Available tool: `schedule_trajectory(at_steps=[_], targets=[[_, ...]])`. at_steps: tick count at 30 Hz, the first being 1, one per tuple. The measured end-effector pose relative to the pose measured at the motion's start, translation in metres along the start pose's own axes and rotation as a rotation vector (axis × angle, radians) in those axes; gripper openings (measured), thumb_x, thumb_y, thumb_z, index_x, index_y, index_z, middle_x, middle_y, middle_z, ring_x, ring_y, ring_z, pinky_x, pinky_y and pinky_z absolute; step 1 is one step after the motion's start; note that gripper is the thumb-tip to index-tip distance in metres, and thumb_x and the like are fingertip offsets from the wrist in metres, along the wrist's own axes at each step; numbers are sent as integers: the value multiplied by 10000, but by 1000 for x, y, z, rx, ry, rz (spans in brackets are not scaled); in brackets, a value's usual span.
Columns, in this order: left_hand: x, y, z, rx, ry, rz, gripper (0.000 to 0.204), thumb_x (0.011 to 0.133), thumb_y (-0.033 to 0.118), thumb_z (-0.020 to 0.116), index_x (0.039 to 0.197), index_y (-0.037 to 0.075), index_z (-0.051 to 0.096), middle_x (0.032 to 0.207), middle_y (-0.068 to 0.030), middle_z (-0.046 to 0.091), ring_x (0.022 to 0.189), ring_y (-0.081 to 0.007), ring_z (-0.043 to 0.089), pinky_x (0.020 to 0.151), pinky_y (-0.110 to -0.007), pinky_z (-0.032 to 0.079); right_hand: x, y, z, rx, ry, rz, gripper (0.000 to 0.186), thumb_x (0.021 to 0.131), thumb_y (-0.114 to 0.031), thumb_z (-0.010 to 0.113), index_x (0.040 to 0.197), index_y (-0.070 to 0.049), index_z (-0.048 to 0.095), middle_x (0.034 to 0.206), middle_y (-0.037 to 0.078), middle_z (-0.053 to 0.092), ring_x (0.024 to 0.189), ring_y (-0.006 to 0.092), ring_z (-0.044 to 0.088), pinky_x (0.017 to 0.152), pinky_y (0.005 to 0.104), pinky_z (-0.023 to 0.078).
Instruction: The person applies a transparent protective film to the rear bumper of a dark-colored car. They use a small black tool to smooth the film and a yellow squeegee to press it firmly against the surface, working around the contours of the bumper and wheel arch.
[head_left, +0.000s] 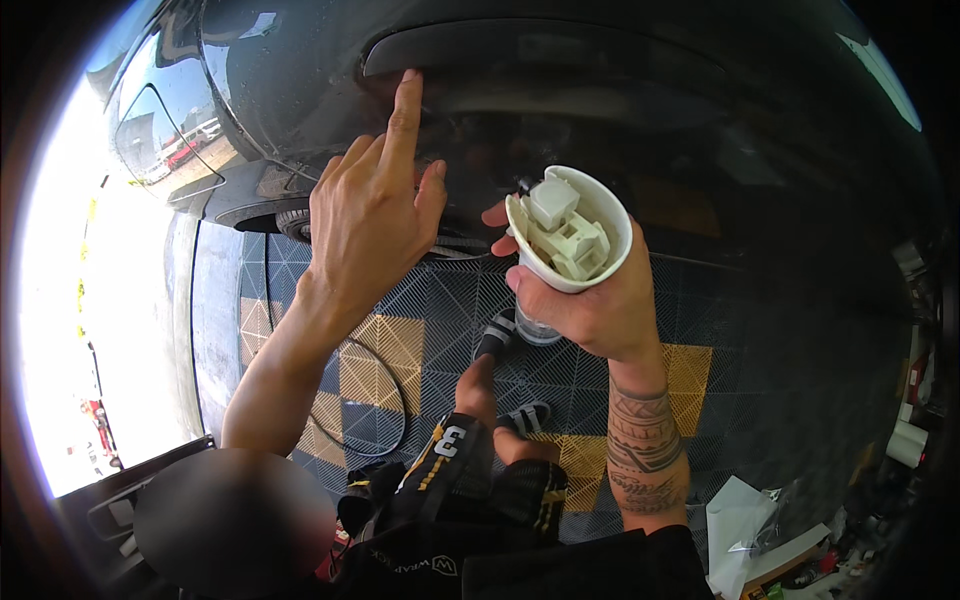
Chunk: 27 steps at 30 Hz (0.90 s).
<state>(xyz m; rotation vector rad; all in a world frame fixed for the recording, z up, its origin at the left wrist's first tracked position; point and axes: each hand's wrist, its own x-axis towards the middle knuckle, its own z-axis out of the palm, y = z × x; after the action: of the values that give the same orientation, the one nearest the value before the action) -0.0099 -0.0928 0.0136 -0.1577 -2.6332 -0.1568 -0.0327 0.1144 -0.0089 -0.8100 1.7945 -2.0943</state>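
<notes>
My left hand (370, 205) is raised at a dark car body panel (300, 60). Its index finger is stretched out, and the tip appears to touch the lower edge of a long dark trim strip (545, 50). The other fingers are partly curled, with nothing visible in them. Wrapped around a white cup (618, 240), my right hand (600, 315) holds it tilted so that its mouth shows. Several pale plastic pieces (570, 240) of blocky shape lie inside the cup. Part of the right fingers is hidden behind it.
Black, grey and yellow tiles (385, 345) cover the floor, where a dark hose (405, 400) lies looped. White paper (738, 520) and assorted items lie at the lower right. A blurred round shape (235, 520) is at the lower left. Bright daylight enters at the left.
</notes>
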Motion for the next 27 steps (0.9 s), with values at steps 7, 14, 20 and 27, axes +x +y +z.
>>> schedule_trajectory(at_steps=[7,14,20,27], targets=[[8,7,-2,84,-88,23,687,829,114,614,1459,46,351,706,-90,629,672,-257,621,656,-388,502,-12,23,13,9,10,148,446,694,39,707,1128,45,606,1026,128,700,886,167,684,795,301,562],[20,7,11,26,53,-13,485,839,111,603,1304,86,467,706,-128,645,688,-320,660,629,-447,524,-29,36,24,-72,-7,180,396,649,-49,738,1023,21,629,864,131,703,793,246,707,753,321,542],[23,13,13,-105,56,-95,353,874,116,580,1208,86,469,706,-161,650,663,-358,656,603,-457,518,-33,35,8,-1,105,173,405,707,24,687,1105,35,615,1006,125,702,867,175,690,750,299,566],[25,24,7,-230,50,-193,294,899,101,557,1177,77,465,721,-162,655,689,-365,664,605,-447,512,23,-16,-7,-110,124,106,331,694,8,661,1023,40,646,918,115,706,836,179,690,719,296,554]])
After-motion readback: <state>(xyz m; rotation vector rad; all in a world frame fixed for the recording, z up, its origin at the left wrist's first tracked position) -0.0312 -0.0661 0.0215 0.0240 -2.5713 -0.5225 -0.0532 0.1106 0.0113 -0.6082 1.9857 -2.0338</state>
